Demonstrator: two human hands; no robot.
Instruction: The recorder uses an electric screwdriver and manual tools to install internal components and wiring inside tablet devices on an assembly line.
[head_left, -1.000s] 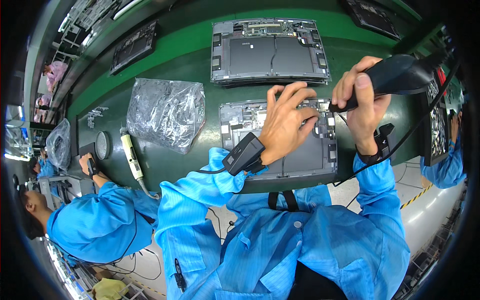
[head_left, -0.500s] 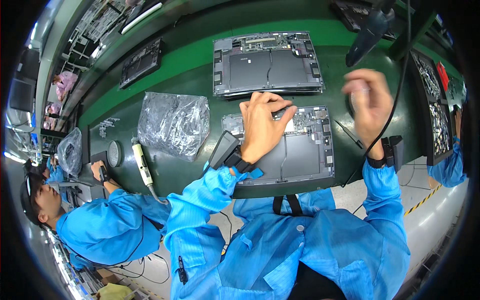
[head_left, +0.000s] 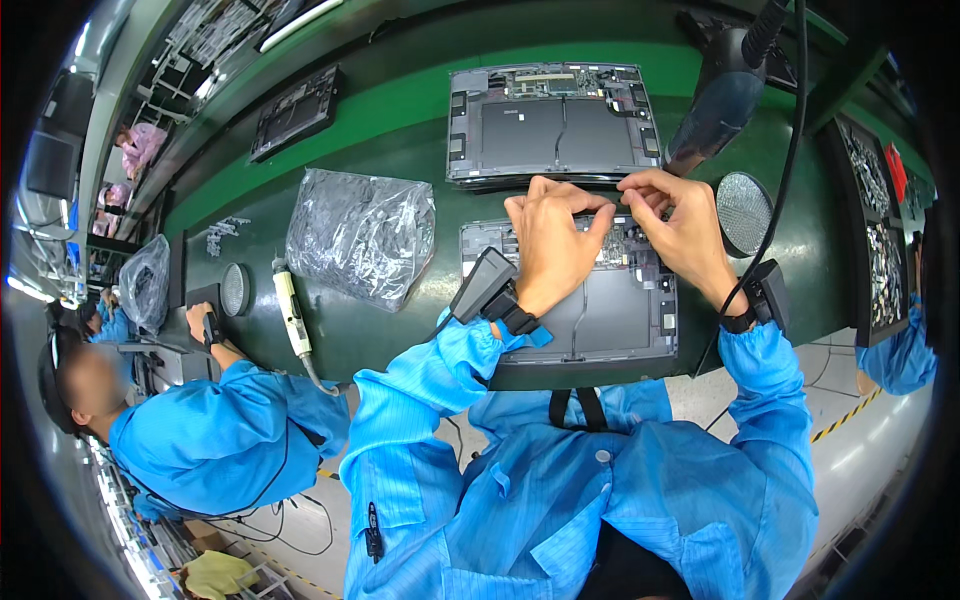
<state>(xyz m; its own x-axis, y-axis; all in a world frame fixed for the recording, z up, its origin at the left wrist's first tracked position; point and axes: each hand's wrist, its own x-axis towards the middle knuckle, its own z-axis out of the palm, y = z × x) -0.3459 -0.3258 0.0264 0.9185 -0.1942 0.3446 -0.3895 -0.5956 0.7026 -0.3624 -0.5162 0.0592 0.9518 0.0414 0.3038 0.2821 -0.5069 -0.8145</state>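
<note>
An opened laptop base (head_left: 625, 315) with a bare circuit board along its far edge lies in front of me. My left hand (head_left: 555, 245) is over the board's left part, thumb and forefinger drawn together. Close beside it, my right hand (head_left: 690, 235) has its fingers bent into a pinch above the board's far edge. Whatever sits between the fingertips is too small or too hidden to name. Just beyond both hands is a stack of similar laptop bases (head_left: 530, 135).
At left lie a clear plastic bag of dark parts (head_left: 360, 235) and a corded electric screwdriver (head_left: 292, 315). A round dish (head_left: 745, 213) stands right of my right hand, below a dark handheld tool (head_left: 718, 105). A black cable (head_left: 795, 160) hangs at right. A co-worker (head_left: 220, 430) sits at left.
My right hand has come left from over the round dish to beside my left hand, its fingers drawn into a pinch. My left hand stays over the board. The whole view has shifted slightly.
</note>
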